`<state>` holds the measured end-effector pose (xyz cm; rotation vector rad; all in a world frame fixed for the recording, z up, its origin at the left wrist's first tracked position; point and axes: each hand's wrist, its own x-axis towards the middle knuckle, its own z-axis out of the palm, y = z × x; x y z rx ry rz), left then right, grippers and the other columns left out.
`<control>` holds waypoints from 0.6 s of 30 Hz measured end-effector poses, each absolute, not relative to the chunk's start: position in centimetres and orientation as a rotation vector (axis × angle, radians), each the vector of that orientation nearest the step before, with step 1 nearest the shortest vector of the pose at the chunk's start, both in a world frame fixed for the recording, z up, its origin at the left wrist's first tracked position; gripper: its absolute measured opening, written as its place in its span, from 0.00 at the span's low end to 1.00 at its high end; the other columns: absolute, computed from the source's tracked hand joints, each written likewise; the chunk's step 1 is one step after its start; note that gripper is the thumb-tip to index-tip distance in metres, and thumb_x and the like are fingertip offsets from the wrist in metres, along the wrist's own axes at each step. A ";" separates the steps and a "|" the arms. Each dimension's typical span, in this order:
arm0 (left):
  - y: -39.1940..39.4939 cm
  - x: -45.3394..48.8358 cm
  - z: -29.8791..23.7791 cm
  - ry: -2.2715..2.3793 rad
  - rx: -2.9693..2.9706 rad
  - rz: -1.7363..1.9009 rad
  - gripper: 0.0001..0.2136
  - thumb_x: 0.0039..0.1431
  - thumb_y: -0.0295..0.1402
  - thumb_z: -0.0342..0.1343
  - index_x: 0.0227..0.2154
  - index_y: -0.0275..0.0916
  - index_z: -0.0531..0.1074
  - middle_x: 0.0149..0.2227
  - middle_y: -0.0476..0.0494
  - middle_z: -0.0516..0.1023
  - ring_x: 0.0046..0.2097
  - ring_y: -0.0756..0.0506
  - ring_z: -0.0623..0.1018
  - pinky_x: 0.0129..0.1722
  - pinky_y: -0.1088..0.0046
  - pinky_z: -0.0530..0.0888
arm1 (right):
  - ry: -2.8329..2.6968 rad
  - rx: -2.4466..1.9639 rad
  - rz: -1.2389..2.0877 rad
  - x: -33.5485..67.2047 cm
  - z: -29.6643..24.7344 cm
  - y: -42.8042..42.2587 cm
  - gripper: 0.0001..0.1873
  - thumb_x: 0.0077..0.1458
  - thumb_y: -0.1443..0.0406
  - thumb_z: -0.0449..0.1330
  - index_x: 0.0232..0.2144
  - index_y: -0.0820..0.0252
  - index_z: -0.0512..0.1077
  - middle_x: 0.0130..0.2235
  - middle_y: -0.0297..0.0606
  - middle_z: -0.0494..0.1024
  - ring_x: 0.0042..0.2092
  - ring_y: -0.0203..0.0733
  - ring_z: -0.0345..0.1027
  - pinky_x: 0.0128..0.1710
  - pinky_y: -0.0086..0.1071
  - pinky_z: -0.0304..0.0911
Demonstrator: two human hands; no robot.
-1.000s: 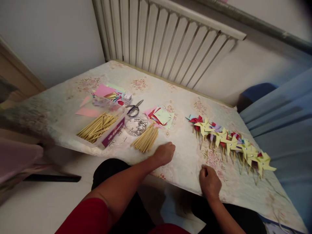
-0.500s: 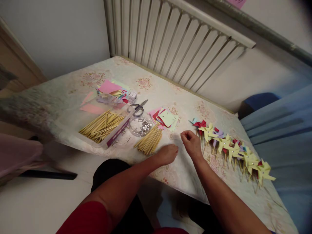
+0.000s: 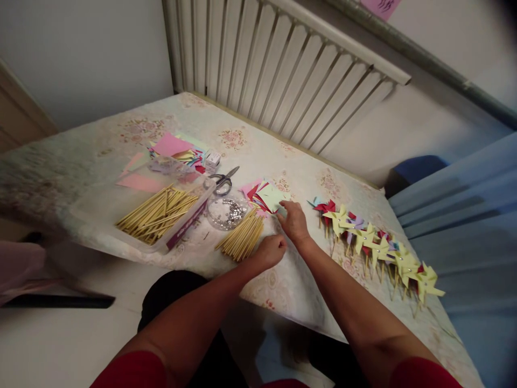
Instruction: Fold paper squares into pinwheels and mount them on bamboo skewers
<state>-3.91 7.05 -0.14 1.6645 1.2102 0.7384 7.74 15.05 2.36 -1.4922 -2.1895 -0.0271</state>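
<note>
My right hand (image 3: 294, 222) is at the right edge of a stack of cut paper squares (image 3: 271, 195), pale green on top with red and pink sheets under it. Its thumb and forefinger are apart, touching or very near the paper. Curled closed, my left hand (image 3: 270, 251) rests low over the table, just right of a loose bundle of thin wooden sticks (image 3: 241, 237). Whatever it may hold is hidden. Behind the bundle stands a round clear dish (image 3: 226, 212) of small shiny pieces.
Finished paper pinwheels (image 3: 371, 240) lie in a row at the right. A clear plastic box (image 3: 161, 247) of sticks stands at the left. Scissors (image 3: 223, 182), a small white box (image 3: 212, 161) and more coloured paper (image 3: 173, 144) lie behind on the flowered tablecloth (image 3: 258, 145).
My right hand has moved left and away from me to the paper stack, and its fingers have parted. My left hand stays closed in about the same place. The view has shifted slightly.
</note>
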 end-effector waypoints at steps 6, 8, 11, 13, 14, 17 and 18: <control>7.2 -3.7 -0.9 1.223 1.668 0.730 0.07 0.54 0.27 0.48 0.24 0.36 0.71 0.26 0.47 0.72 0.30 0.50 0.67 0.31 0.73 0.63 | -2.328 -1.551 -0.048 6.1 2.1 15.6 0.21 0.52 0.66 0.59 0.50 0.63 0.67 0.47 0.47 0.73 0.49 0.52 0.60 0.51 0.42 0.59; 7.3 -3.7 -1.1 1.240 1.674 0.730 0.07 0.54 0.29 0.49 0.25 0.35 0.72 0.27 0.46 0.74 0.30 0.49 0.68 0.31 0.72 0.63 | -2.350 -1.569 -0.056 5.6 1.9 15.8 0.20 0.53 0.65 0.58 0.50 0.62 0.66 0.47 0.47 0.72 0.49 0.52 0.59 0.50 0.41 0.58; 7.3 -3.8 -1.0 1.253 1.670 0.696 0.07 0.54 0.29 0.51 0.27 0.34 0.73 0.29 0.45 0.76 0.31 0.49 0.70 0.32 0.72 0.64 | -2.382 -1.591 -0.073 5.2 1.6 16.1 0.20 0.54 0.64 0.58 0.50 0.62 0.66 0.46 0.47 0.72 0.49 0.51 0.58 0.51 0.41 0.56; 7.3 -3.9 -0.6 1.251 1.670 0.669 0.07 0.54 0.29 0.51 0.28 0.34 0.74 0.30 0.43 0.77 0.31 0.48 0.71 0.32 0.71 0.65 | -2.397 -1.620 -0.081 5.0 1.4 16.3 0.20 0.54 0.64 0.58 0.49 0.61 0.65 0.46 0.47 0.71 0.49 0.51 0.57 0.51 0.41 0.55; 7.3 -4.0 -0.4 1.256 1.672 0.659 0.08 0.55 0.29 0.51 0.28 0.34 0.74 0.30 0.43 0.77 0.32 0.47 0.72 0.33 0.71 0.66 | -2.403 -1.633 -0.086 4.9 1.3 16.4 0.19 0.54 0.65 0.58 0.49 0.61 0.65 0.46 0.47 0.71 0.48 0.51 0.57 0.50 0.41 0.54; 7.3 -4.2 0.1 1.271 1.674 0.649 0.09 0.56 0.29 0.50 0.30 0.33 0.75 0.32 0.41 0.78 0.33 0.47 0.73 0.33 0.71 0.66 | -2.410 -1.656 -0.113 4.7 1.1 16.7 0.18 0.54 0.66 0.57 0.48 0.61 0.66 0.45 0.47 0.71 0.48 0.51 0.57 0.50 0.40 0.54; 7.3 -4.2 0.1 1.274 1.672 0.647 0.09 0.56 0.29 0.50 0.31 0.33 0.75 0.32 0.41 0.78 0.34 0.47 0.73 0.33 0.71 0.66 | -2.406 -1.664 -0.123 4.6 1.1 16.7 0.18 0.54 0.67 0.56 0.48 0.61 0.66 0.45 0.46 0.71 0.47 0.50 0.57 0.50 0.40 0.54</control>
